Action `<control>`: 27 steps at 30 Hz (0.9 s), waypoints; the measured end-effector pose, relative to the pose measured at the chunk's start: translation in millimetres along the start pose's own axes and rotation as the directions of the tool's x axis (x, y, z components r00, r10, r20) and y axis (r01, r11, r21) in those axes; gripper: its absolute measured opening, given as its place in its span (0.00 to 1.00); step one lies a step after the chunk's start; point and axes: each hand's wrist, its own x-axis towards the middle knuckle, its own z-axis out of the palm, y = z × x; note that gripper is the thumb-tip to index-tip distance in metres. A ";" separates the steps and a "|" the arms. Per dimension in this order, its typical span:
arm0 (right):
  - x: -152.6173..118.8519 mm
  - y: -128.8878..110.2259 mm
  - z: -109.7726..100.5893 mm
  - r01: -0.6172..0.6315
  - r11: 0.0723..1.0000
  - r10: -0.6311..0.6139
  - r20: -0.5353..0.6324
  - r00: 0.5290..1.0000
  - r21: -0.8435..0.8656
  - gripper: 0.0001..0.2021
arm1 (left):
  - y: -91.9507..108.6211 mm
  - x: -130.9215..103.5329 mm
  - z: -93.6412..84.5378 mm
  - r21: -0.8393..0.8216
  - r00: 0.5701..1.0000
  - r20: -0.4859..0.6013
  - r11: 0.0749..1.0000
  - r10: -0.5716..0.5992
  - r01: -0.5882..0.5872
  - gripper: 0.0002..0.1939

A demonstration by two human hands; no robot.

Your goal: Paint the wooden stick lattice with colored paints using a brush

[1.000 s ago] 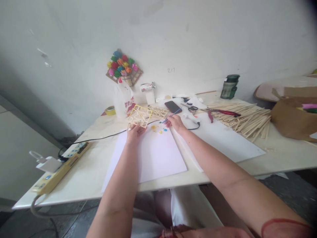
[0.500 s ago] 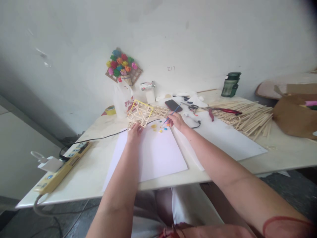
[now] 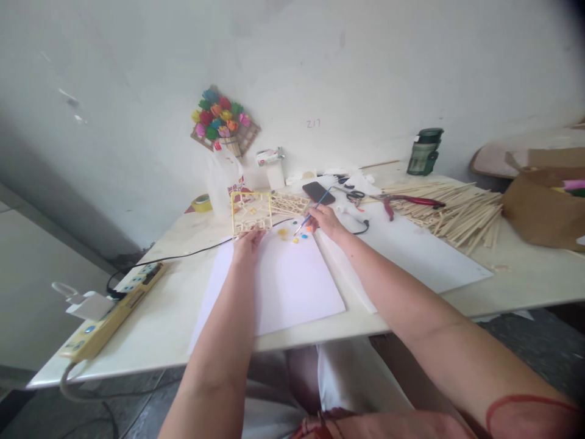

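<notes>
My left hand [image 3: 249, 239] grips the lower edge of a wooden stick frame [image 3: 251, 210], whose top and side edges are yellow. A thin blue paintbrush [image 3: 320, 206] is pinched in my right hand [image 3: 323, 219], its tip down at the yellow dab of paint [image 3: 295, 241]. Blue, orange and mustard dabs lie around it on the white paper [image 3: 297, 280]. Behind the paint, between the hands, another stick lattice [image 3: 290, 204] rests on the table.
A phone [image 3: 319, 192], scissors [image 3: 355, 196] and red-handled pliers [image 3: 418, 200] lie behind my right hand. Loose sticks [image 3: 470, 213] cover the right side. At the left is a power strip [image 3: 114, 311]; a black cable crosses towards the paper.
The stick frame has turned in my left hand and now stands more upright and level. The brush tip has come down and left to the yellow paint.
</notes>
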 end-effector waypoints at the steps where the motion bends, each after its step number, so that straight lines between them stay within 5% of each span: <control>1: 0.3 0.0 -0.5 0.000 1.000 0.000 0.003 1.000 0.002 0.12 | 0.3 -0.3 0.1 0.007 1.000 0.006 1.000 -0.004 0.004 0.10; 10: 0.3 -2.7 0.2 -0.019 0.999 0.017 -0.058 0.998 -0.030 0.09 | 0.6 -2.1 -1.3 -0.052 0.995 0.096 0.999 -0.012 0.017 0.10; 27: 0.2 0.1 0.8 -0.023 0.998 0.017 -0.108 0.994 -0.059 0.13 | 4.9 -11.1 6.5 -0.050 0.992 0.094 0.995 -0.083 0.088 0.08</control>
